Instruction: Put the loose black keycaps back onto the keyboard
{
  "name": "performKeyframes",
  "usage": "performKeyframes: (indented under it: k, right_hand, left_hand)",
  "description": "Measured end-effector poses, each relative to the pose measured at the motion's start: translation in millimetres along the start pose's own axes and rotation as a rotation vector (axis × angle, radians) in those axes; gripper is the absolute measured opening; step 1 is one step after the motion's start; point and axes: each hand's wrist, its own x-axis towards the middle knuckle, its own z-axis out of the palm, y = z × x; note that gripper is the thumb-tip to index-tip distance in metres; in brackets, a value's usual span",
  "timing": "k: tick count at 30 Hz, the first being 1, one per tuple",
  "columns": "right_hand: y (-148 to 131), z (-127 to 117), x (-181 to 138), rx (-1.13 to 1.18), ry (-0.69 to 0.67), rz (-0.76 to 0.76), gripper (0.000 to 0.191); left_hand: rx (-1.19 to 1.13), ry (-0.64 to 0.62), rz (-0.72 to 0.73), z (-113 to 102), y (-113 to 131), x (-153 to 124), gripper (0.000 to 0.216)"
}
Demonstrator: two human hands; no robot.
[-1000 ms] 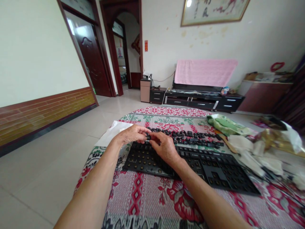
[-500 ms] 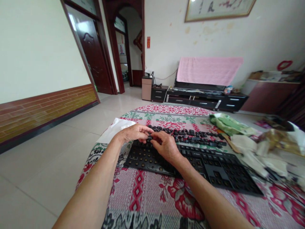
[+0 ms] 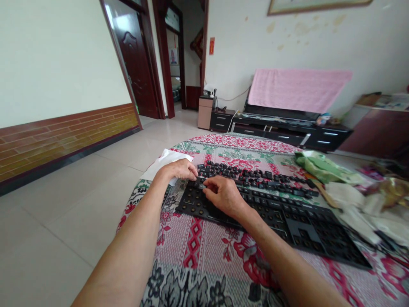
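Note:
A black computer keyboard (image 3: 290, 224) lies at a slant on the patterned tablecloth, with many of its key positions bare and a row of keys along its far edge. My right hand (image 3: 223, 194) is over its left part, thumb and index finger pinching a small dark keycap (image 3: 201, 186) just above the board. By the keyboard's far left corner is my left hand (image 3: 183, 169), its fingers bent and pressed together. What those fingertips hold, if anything, is hidden. Loose black keycaps (image 3: 246, 174) lie in uneven rows behind the keyboard.
White paper (image 3: 159, 164) lies beside my left wrist. To the right are a green cloth or bag (image 3: 324, 167), pale gloves or cloths (image 3: 348, 202) and a wooden-looking strip (image 3: 324, 192). Beyond the table stands a low black cabinet (image 3: 277, 134) under a pink towel (image 3: 298, 89).
My hands, together at the keyboard's upper left before, have moved apart. The left has drawn its fingers in near the corner; the right stays low over the board. The view has shifted left.

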Motion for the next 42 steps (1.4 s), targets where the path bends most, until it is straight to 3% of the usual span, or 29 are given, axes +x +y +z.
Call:
performKeyframes:
  k: [4,9,12,19,27,42]
  right_hand:
    - [-4.2,9.3,1.3,-0.067,-0.04,-0.019,0.017]
    - [-11.5,19.9,4.4,-0.161,-0.062,0.015,0.018]
    - [-17.9,25.7,5.5,-0.246,-0.072,0.04,0.017]
    - [-21.4,29.1,6.3,-0.324,-0.079,0.047,0.018]
    - [-24.1,33.4,5.7,-0.334,-0.083,0.028,0.018]
    - [-32.7,29.2,14.8,-0.387,-0.243,0.12,0.024]
  left_hand:
    - [-0.01,0.068,-0.013,0.2,2.0,-3.8,0.016]
    - [-0.05,0.108,-0.234,3.1,5.9,-25.5,0.016]
    - [-0.149,0.133,-0.288,9.5,1.0,-37.6,0.02]
    - [-0.396,0.106,-0.243,18.4,-9.3,-45.0,0.024]
    - [-0.305,0.063,-0.249,12.5,-3.4,-48.2,0.024]
    - [-0.204,-0.023,-0.232,12.0,-4.7,-45.2,0.037]
